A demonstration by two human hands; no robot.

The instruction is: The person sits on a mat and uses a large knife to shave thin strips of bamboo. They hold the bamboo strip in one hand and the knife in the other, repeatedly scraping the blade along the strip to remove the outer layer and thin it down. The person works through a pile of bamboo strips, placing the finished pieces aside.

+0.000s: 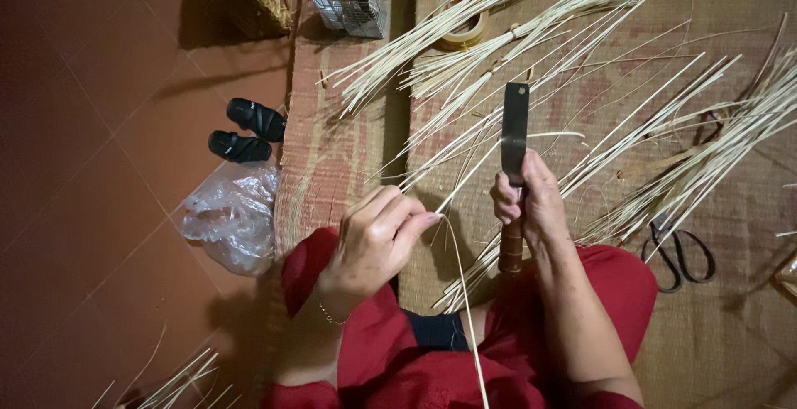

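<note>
Heads up: your left hand is pinching the thin cane strip just left of the knife, while your right hand is clamped on its handle. If the strip jerks free, I'd guess those pinching fingertips slide into the blade.

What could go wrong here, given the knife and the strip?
1. The right hand holds the knife blade up, close to the left hand, which pinches a thin cane strip; a slip could cut the fingers.
2. The strip looks thin and bent; it may snap or split unevenly.
3. Loose cane strips and scissors lie by the knees and could snag.
</note>
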